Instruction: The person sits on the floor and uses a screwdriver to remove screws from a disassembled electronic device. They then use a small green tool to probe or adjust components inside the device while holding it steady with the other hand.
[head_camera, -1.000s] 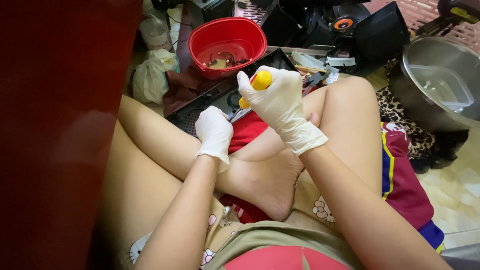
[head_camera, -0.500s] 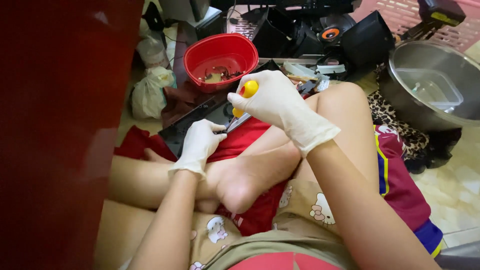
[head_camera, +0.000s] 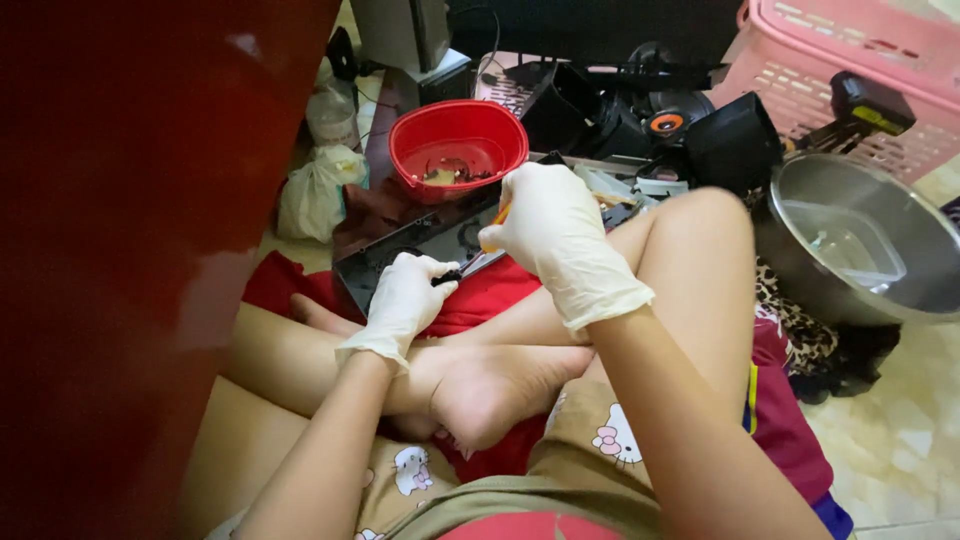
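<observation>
Since half a second ago the right hand (head_camera: 560, 240) has dropped lower and closer to the black panel (head_camera: 420, 250), so the yellow-handled screwdriver (head_camera: 497, 218) that stood clear above the fist is now mostly hidden inside it; only a sliver of orange-yellow shows at the thumb side. That hand is closed around the handle, wrist bent downward, which looks like a way of bearing down on the tip. The tip itself cannot be seen.

The left hand (head_camera: 405, 300), also in a pale glove, sits just below and to the left of that grip, fingers curled and pinching a small dark part (head_camera: 447, 278) at the panel's near edge (probably to steady the panel against the push). The panel lies across the person's folded legs on a red cloth (head_camera: 480, 300), close to both hands.

Beyond the grip stands a red bowl (head_camera: 458, 150) with small bits in it, within easy reach. Off to the right of the grip, well apart, sits a steel basin (head_camera: 860, 250) with a pink basket (head_camera: 850, 70) behind it.
</observation>
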